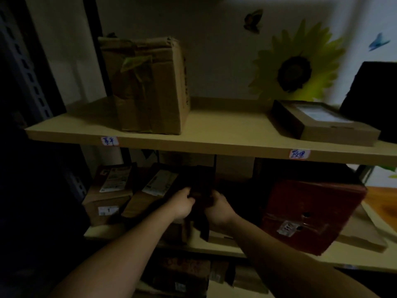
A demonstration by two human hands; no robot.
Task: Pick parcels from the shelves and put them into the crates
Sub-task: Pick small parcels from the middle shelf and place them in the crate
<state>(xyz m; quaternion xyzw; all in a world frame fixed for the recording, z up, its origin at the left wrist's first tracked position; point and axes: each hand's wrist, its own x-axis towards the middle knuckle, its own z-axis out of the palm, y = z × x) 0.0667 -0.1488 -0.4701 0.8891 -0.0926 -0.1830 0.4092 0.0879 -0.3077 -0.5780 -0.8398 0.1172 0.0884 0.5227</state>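
Note:
A dark, narrow parcel stands on end in the middle of the lower shelf. My left hand grips its left side and my right hand grips its right side, both near its lower half. The scene is dim and the parcel's surface shows no detail. To its left lie brown cardboard parcels with white labels, and one more of them leans beside my left hand. A red-brown box with a label sits to the right. No crate is in view.
The upper shelf carries a taped cardboard box, a flat box and a black object. A dark metal upright frames the rack's left side. More parcels lie on the shelf below.

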